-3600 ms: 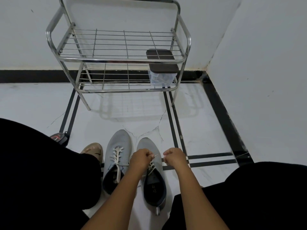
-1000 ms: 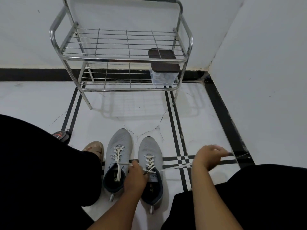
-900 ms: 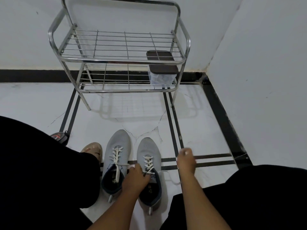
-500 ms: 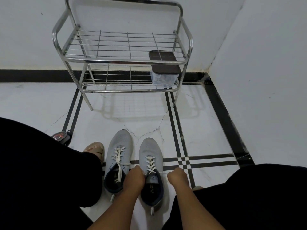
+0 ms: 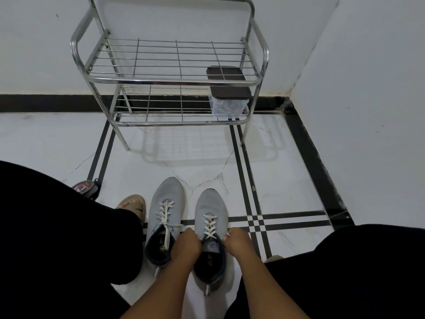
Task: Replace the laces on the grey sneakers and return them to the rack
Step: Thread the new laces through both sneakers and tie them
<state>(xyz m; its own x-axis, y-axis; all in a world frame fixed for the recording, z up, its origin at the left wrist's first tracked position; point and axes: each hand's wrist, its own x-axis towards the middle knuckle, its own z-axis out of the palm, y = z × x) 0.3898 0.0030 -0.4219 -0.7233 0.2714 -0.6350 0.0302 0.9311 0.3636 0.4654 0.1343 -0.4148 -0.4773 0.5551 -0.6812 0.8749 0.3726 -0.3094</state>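
Two grey sneakers stand side by side on the white floor, toes toward the rack. The left sneaker (image 5: 166,210) has white laces with a loose end hanging into its opening. The right sneaker (image 5: 211,212) carries a white criss-cross lace (image 5: 209,226). My left hand (image 5: 185,246) is curled at the left side of that shoe's collar, and my right hand (image 5: 236,242) is curled at the right side; a bit of white lace shows at its fingers. The steel two-tier rack (image 5: 170,79) stands against the far wall with both shelves free of shoes.
A clear box with a dark lid (image 5: 228,93) sits at the right end of the rack's lower shelf. My black-clad knees fill both lower sides. A sandalled foot (image 5: 134,206) and a small dark device with a red face (image 5: 84,187) lie left of the sneakers. A wall closes the right.
My right hand pulled the lace far out to the right, then came back to the right sneaker. Both hands now sit at either side of its collar.
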